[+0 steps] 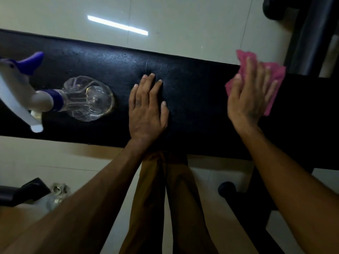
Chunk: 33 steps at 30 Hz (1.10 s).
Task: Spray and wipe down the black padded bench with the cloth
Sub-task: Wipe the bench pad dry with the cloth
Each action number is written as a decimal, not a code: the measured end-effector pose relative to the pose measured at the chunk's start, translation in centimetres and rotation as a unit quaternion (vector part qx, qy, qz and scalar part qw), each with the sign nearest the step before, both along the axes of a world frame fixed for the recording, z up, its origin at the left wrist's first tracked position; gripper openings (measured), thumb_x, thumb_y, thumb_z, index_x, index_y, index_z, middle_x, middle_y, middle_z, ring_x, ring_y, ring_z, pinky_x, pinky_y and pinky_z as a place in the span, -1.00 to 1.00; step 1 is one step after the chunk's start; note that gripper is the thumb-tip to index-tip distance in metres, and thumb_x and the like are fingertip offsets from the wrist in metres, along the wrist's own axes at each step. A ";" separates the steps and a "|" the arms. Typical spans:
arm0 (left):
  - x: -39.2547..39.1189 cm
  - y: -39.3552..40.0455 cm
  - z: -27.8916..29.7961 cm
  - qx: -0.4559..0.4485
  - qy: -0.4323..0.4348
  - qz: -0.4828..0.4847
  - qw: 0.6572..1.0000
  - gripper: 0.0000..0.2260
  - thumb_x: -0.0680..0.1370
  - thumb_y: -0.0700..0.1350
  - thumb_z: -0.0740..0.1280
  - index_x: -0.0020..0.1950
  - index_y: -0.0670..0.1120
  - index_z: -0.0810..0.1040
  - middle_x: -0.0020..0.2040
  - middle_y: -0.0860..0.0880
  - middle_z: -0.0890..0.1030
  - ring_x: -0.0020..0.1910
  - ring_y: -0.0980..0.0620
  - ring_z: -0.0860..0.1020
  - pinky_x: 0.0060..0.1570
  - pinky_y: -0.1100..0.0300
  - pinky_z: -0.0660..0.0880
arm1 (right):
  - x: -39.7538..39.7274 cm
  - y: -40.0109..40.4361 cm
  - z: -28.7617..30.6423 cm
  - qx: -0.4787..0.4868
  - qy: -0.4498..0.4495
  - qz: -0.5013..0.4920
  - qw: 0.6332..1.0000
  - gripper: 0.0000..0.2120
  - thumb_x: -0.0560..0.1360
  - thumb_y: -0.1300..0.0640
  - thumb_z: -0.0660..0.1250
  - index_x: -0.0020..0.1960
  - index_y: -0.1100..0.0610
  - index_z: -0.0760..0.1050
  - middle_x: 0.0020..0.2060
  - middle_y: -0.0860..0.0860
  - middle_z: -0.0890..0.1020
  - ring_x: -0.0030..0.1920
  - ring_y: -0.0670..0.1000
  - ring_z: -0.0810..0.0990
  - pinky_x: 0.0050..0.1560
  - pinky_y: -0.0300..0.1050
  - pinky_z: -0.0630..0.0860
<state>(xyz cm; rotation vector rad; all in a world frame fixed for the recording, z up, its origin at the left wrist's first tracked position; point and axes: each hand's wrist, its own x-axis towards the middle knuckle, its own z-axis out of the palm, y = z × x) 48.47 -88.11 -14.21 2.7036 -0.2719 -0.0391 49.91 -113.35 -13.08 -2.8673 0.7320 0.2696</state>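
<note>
On the bench [192, 92] — right hand [251, 94] flat on cloth [244, 59]

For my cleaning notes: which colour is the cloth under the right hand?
Pink. The cloth lies flat under the right hand, clearest in the head view.

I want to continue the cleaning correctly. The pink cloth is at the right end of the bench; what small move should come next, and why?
Probably slide the right hand, pressing the pink cloth flat, leftward along the bench, since the stretch toward the left hand lies next.
</note>
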 end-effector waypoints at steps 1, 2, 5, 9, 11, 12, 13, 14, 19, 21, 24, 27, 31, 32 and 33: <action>0.0 0.1 0.0 0.001 0.001 -0.002 1.000 -0.50 0.60 -0.07 0.26 0.53 -0.17 0.31 0.56 -0.19 0.29 0.58 -0.11 0.17 0.60 0.01 -0.02 | 0.2 0.2 -0.2 -0.001 0.001 -0.064 0.998 -0.47 0.66 -0.13 -0.10 0.62 -0.08 0.06 0.61 0.02 0.12 0.61 0.08 -0.01 0.58 0.21 -0.17; 0.1 0.2 -0.1 0.002 0.005 -0.005 1.000 -0.50 0.61 -0.06 0.25 0.53 -0.17 0.30 0.57 -0.19 0.28 0.59 -0.11 0.16 0.60 0.00 -0.03 | 0.6 1.2 -0.3 -0.001 -0.003 -0.108 0.994 -0.47 0.66 -0.11 -0.07 0.61 -0.09 0.10 0.61 0.02 0.12 0.61 0.09 -0.01 0.57 0.21 -0.18; 0.0 0.2 0.2 0.004 0.024 -0.003 1.000 -0.50 0.61 -0.06 0.24 0.53 -0.16 0.29 0.57 -0.19 0.26 0.59 -0.12 0.14 0.60 -0.02 -0.03 | 0.8 5.6 0.1 0.019 -0.028 -0.087 0.996 -0.48 0.62 -0.08 0.00 0.58 -0.10 0.21 0.60 0.04 0.16 0.60 0.12 0.05 0.56 0.24 -0.16; 0.2 -0.2 0.7 -0.001 0.033 -0.035 0.999 -0.53 0.59 -0.11 0.26 0.50 -0.15 0.32 0.55 -0.22 0.28 0.59 -0.17 0.14 0.58 -0.15 -0.01 | -1.0 4.5 0.4 0.073 0.010 0.212 0.974 -0.48 0.67 -0.11 -0.07 0.61 -0.07 0.11 0.61 0.04 0.11 0.61 0.10 0.03 0.58 0.17 -0.15; -0.1 -1.9 1.1 -0.019 0.038 -0.109 0.993 -0.53 0.59 -0.13 0.27 0.50 -0.16 0.32 0.55 -0.23 0.29 0.59 -0.18 0.12 0.58 -0.18 -0.04 | -1.6 -0.5 0.4 0.042 0.022 0.212 0.976 -0.45 0.66 -0.15 -0.10 0.62 -0.05 0.09 0.61 0.05 0.11 0.61 0.10 0.02 0.59 0.15 -0.11; -0.4 -3.2 1.5 -0.029 0.045 -0.143 0.988 -0.53 0.60 -0.12 0.26 0.50 -0.17 0.32 0.55 -0.22 0.27 0.60 -0.17 0.11 0.59 -0.15 -0.07 | -1.9 -3.0 0.4 0.017 0.026 0.144 0.989 -0.43 0.65 -0.17 -0.13 0.62 -0.04 0.06 0.61 0.05 0.10 0.61 0.10 0.01 0.59 0.15 -0.11; -0.6 -4.7 1.8 -0.037 0.050 -0.165 0.984 -0.53 0.61 -0.10 0.24 0.51 -0.18 0.32 0.56 -0.22 0.26 0.60 -0.16 0.10 0.60 -0.13 -0.09 | -2.1 -5.4 0.5 0.004 0.031 0.046 0.998 -0.41 0.64 -0.18 -0.17 0.63 -0.04 0.03 0.62 0.04 0.07 0.62 0.09 -0.02 0.59 0.16 -0.13; -0.8 -6.2 2.1 -0.043 0.056 -0.176 0.982 -0.53 0.61 -0.09 0.22 0.51 -0.19 0.33 0.57 -0.22 0.25 0.61 -0.16 0.09 0.60 -0.12 -0.09 | -2.2 -7.0 0.6 0.001 0.042 -0.052 0.998 -0.41 0.64 -0.19 -0.19 0.63 -0.04 0.01 0.62 0.04 0.05 0.62 0.08 -0.06 0.58 0.18 -0.15; -0.7 -12.7 2.1 -0.030 0.080 -0.191 0.978 -0.53 0.61 -0.08 0.21 0.50 -0.21 0.35 0.56 -0.22 0.28 0.59 -0.16 0.15 0.58 -0.18 -0.01 | -1.1 -7.3 1.3 0.034 0.115 0.028 0.992 -0.38 0.65 -0.26 -0.10 0.63 -0.06 -0.08 0.62 0.09 -0.03 0.61 0.14 -0.15 0.50 0.22 -0.37; -0.7 -14.0 1.9 -0.012 0.082 -0.178 0.980 -0.53 0.59 -0.07 0.20 0.48 -0.20 0.36 0.55 -0.21 0.29 0.59 -0.16 0.17 0.56 -0.23 0.01 | -1.8 -9.5 1.6 0.050 0.114 0.185 0.975 -0.37 0.63 -0.29 -0.12 0.63 -0.07 -0.08 0.62 0.06 0.02 0.62 0.12 -0.09 0.52 0.20 -0.32; -1.2 -14.5 1.9 -0.008 0.078 -0.161 0.984 -0.53 0.59 -0.06 0.20 0.48 -0.18 0.34 0.56 -0.20 0.28 0.60 -0.14 0.15 0.56 -0.22 -0.01 | -2.2 -16.4 1.4 0.021 0.101 0.198 0.975 -0.36 0.59 -0.31 -0.18 0.59 -0.08 0.09 0.57 0.06 0.20 0.59 0.10 0.06 0.57 0.21 -0.16; -1.5 -15.0 1.9 -0.013 0.090 -0.164 0.982 -0.53 0.62 -0.03 0.16 0.50 -0.17 0.30 0.57 -0.23 0.23 0.61 -0.16 0.09 0.58 -0.20 -0.11 | -2.9 -17.7 1.2 -0.021 0.080 -0.012 0.996 -0.40 0.60 -0.29 -0.15 0.56 -0.10 0.18 0.56 0.06 0.23 0.59 0.12 0.06 0.56 0.24 -0.18; -3.0 -19.5 2.2 -0.018 0.083 -0.285 0.955 -0.51 0.63 -0.02 0.09 0.53 -0.20 0.31 0.56 -0.22 0.26 0.60 -0.17 0.12 0.58 -0.20 -0.09 | -4.3 -15.2 0.8 0.009 0.046 0.026 0.999 -0.41 0.63 -0.26 -0.02 0.61 -0.10 0.09 0.61 0.05 0.13 0.61 0.14 -0.02 0.55 0.23 -0.24; -3.2 -20.7 2.1 -0.017 0.078 -0.294 0.953 -0.51 0.64 -0.02 0.09 0.52 -0.21 0.32 0.56 -0.22 0.28 0.59 -0.17 0.15 0.58 -0.20 -0.07 | -4.7 -16.6 1.0 0.020 0.057 0.079 0.995 -0.40 0.63 -0.28 -0.03 0.61 -0.10 0.08 0.61 0.05 0.13 0.61 0.12 0.00 0.56 0.20 -0.23; -3.1 -21.8 2.0 -0.018 0.077 -0.286 0.955 -0.52 0.64 -0.02 0.09 0.51 -0.23 0.33 0.55 -0.22 0.30 0.59 -0.17 0.16 0.58 -0.21 -0.05 | -5.0 -18.5 1.2 0.016 0.063 0.126 0.990 -0.39 0.62 -0.29 -0.02 0.61 -0.11 0.08 0.60 0.04 0.15 0.61 0.11 0.02 0.56 0.18 -0.21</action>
